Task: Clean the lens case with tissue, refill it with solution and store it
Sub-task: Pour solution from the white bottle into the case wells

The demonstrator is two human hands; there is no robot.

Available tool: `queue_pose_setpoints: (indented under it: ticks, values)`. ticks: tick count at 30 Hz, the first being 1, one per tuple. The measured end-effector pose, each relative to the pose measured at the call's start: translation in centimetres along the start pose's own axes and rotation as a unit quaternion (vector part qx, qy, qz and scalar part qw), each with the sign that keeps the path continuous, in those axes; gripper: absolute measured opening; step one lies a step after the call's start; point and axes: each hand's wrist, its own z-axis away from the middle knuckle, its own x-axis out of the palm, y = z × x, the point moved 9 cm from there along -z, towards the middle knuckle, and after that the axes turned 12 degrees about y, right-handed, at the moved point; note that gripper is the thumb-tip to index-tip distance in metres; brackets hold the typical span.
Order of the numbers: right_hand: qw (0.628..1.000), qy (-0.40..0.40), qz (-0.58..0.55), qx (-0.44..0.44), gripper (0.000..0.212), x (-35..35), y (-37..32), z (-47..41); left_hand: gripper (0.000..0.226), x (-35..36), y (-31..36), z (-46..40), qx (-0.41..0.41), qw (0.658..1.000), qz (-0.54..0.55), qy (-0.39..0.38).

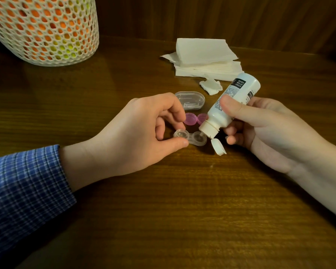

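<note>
On the table (163, 200), the left hand (136, 133) pinches the clear lens case (190, 138) in a closed grip; the right hand (260, 129), fingers wrapped tight, tips the solution bottle (231, 102) nozzle-down over its right well

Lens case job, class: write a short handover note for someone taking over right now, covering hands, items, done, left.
Left hand pinches the lens case at its left well, steadying it on the table.
Right hand tilts the open solution bottle, nozzle over the right well.
Pink caps lie behind the case; clear box and tissues farther back.
Done: caps off, used tissue scrap set aside.
Left: finish filling, cap, store.
</note>
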Motion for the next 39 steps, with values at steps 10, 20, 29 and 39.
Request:
queue_pose_setpoints:
  ticks: [10,20,29,39]
  values:
    - [1.000,0.003,-0.002,0.001,0.043,-0.02,0.02,-0.05,0.033,-0.13,-0.07,-0.03,-0.009,1.000,0.005,0.004]
    - [1.000,0.002,-0.008,0.013,0.048,-0.07,0.01,-0.08,0.032,-0.37,-0.25,-0.17,-0.026,0.999,0.013,0.014]
    - [1.000,0.003,-0.021,0.019,0.049,-0.06,0.09,-0.20,0.033,-0.33,-0.28,-0.16,-0.028,0.999,0.013,0.011]
    - [0.999,0.011,-0.028,0.022,0.050,-0.18,0.09,-0.17,0.035,-0.02,-0.14,0.00,-0.009,1.000,0.007,-0.004]
